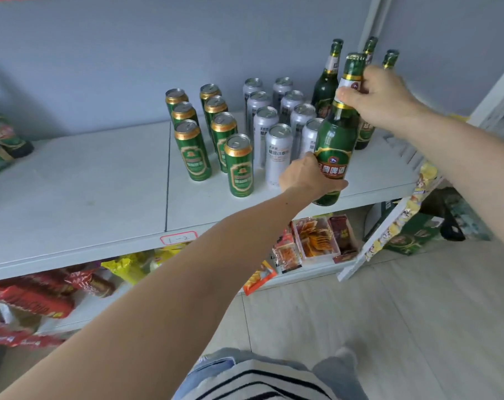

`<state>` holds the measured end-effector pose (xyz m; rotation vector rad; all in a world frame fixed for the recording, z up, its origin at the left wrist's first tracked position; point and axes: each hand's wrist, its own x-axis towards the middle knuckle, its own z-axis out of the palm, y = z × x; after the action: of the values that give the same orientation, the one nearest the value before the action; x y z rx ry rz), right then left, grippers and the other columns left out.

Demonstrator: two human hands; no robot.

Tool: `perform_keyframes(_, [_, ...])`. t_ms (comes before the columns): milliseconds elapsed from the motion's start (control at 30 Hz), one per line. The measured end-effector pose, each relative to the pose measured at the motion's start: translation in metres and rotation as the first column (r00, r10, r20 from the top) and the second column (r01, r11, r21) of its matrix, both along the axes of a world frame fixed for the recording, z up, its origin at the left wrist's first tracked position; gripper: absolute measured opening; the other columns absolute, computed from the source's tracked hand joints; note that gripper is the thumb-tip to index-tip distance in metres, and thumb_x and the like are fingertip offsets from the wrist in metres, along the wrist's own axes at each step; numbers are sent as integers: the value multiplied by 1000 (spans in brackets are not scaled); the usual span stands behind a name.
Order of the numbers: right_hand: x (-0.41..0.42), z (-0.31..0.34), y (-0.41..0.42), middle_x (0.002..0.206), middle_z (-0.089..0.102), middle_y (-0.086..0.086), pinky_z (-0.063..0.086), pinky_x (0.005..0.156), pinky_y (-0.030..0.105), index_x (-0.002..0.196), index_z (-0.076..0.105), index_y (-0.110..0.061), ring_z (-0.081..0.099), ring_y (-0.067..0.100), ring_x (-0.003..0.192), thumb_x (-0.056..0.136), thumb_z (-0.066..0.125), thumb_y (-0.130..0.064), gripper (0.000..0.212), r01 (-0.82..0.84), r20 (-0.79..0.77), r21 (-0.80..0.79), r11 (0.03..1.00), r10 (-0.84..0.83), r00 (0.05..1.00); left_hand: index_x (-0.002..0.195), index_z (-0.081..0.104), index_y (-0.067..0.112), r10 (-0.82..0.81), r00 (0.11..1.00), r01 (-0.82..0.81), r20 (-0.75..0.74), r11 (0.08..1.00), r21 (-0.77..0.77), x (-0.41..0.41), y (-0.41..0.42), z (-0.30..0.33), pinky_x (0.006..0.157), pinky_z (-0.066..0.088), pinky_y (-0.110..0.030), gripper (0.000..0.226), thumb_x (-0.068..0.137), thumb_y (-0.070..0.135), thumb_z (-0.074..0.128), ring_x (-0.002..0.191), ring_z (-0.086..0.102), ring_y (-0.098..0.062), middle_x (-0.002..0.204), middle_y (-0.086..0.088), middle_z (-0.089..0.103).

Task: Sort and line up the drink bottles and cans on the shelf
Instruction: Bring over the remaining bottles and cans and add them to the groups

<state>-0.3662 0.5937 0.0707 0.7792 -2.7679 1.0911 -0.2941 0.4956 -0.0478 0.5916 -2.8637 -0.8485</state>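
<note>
A green glass beer bottle (pixel 336 137) stands near the front edge of the white shelf (pixel 100 192). My left hand (pixel 307 179) wraps its lower body and my right hand (pixel 380 96) grips its neck. Behind it stand three more green bottles (pixel 327 82), partly hidden by my right hand. To the left, several silver cans (pixel 278 154) form two rows, and several green cans (pixel 239 168) form two rows further left.
Another green bottle (pixel 5 134) stands at the shelf's far left. A label reading 1-2 (pixel 178 237) marks the front edge. The lower shelf holds snack packets (pixel 317 238) and red wrappers (pixel 31 298). A white upright (pixel 372 21) rises behind the bottles.
</note>
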Motion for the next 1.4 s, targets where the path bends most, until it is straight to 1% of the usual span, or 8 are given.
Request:
perform_keyframes(100, [-25, -1, 21, 102, 64, 11, 50, 86, 41, 102, 59, -13, 60, 29, 95, 89, 58, -40, 30, -29, 22, 20, 999, 28, 999, 115, 50, 21, 35, 999, -35, -3, 998, 45, -25, 28, -6, 67, 47, -27, 75, 60, 67, 73, 84, 58, -16, 91, 6, 55])
perform_keyframes(233, [-62, -2, 43, 99, 66, 13, 53, 86, 49, 95, 61, -13, 62, 32, 94, 87, 60, -37, 26, -80, 11, 59, 995, 79, 997, 115, 49, 19, 98, 995, -97, -6, 990, 106, -60, 60, -12, 69, 49, -29, 74, 62, 63, 74, 86, 59, -17, 92, 5, 55])
perform_keyframes(367, [-96, -5, 54, 95, 65, 9, 51, 83, 39, 94, 61, -13, 61, 28, 92, 86, 60, -38, 26, -131, -1, 85, 988, 131, 991, 114, 42, 13, 201, 979, -193, -28, 965, 179, -90, 83, -18, 66, 45, -31, 72, 68, 56, 75, 87, 57, -20, 96, 1, 56])
perform_keyframes(467, [-118, -11, 54, 98, 61, 7, 39, 74, 30, 98, 58, -15, 56, 24, 91, 87, 60, -38, 25, -165, -38, 94, 982, 169, 985, 111, 35, 13, 301, 951, -278, -67, 931, 236, -113, 93, -28, 66, 43, -33, 69, 70, 48, 77, 96, 61, -25, 108, -5, 60])
perform_keyframes(600, [-144, -21, 47, 107, 58, 7, 43, 82, 34, 116, 49, -8, 53, 24, 96, 88, 60, -36, 41, -202, -32, 92, 975, 206, 978, 114, 33, 11, 390, 918, -354, -78, 890, 288, -145, 94, -42, 74, 50, -39, 67, 73, 39, 78, 102, 60, -31, 113, -10, 58])
perform_keyframes(800, [-179, -35, 33, 103, 52, 1, 37, 76, 32, 120, 45, -8, 50, 19, 91, 91, 58, -34, 41, -213, -56, 111, 971, 220, 974, 123, 32, 8, 462, 880, -406, -106, 850, 337, -192, 84, -61, 87, 51, -45, 71, 74, 31, 78, 107, 58, -35, 118, -14, 55])
perform_keyframes(1100, [-220, -48, 10, 107, 49, 2, 36, 75, 32, 124, 41, -10, 49, 19, 93, 93, 56, -30, 40, -224, -36, 83, 971, 227, 973, 128, 31, 5, 517, 841, -451, -160, 833, 320, -241, 61, -76, 88, 50, -45, 73, 76, 31, 76, 108, 55, -35, 120, -16, 53])
perform_keyframes(1400, [-243, -54, -6, 110, 50, 6, 32, 73, 28, 127, 38, -4, 44, 18, 91, 96, 51, -26, 40, -236, -42, 104, 966, 241, 970, 129, 30, 8, 533, 839, -462, -108, 803, 377, -272, 41, -84, 91, 48, -47, 76, 74, 31, 77, 112, 53, -34, 125, -14, 52])
